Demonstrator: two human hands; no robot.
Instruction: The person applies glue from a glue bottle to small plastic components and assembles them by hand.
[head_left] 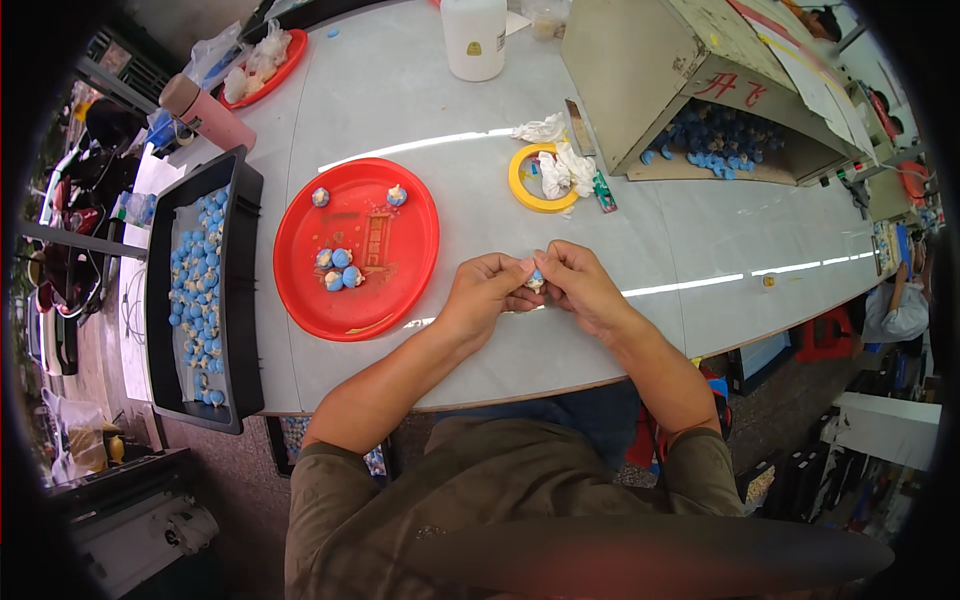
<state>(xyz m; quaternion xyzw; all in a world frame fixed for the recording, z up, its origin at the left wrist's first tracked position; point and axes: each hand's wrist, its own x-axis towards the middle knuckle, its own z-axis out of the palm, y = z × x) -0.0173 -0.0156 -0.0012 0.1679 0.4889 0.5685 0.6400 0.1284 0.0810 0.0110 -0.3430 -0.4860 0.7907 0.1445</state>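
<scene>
Over the near part of the table, my left hand [484,292] and my right hand [582,288] meet with fingertips pinched around one small blue-and-cream figurine piece [535,281]. Fingers cover much of it. To their left lies a round red plate [405,270]. Several similar ball-shaped blue-and-cream pieces [341,258] rest on it, most in a cluster near its middle, with two set apart toward its far side. Beyond the plate, at the table's left edge, a black tray [247,310] holds many more of these pieces [197,280] on a pale liner.
Far right stands a beige metal box [640,90] with blue parts [725,140] inside its open front. A yellow tape roll [520,188], crumpled tissues [568,170] and a flat blade-like strip [580,128] lie before it. A pink bottle [215,118] and white container [473,45] stand farther back.
</scene>
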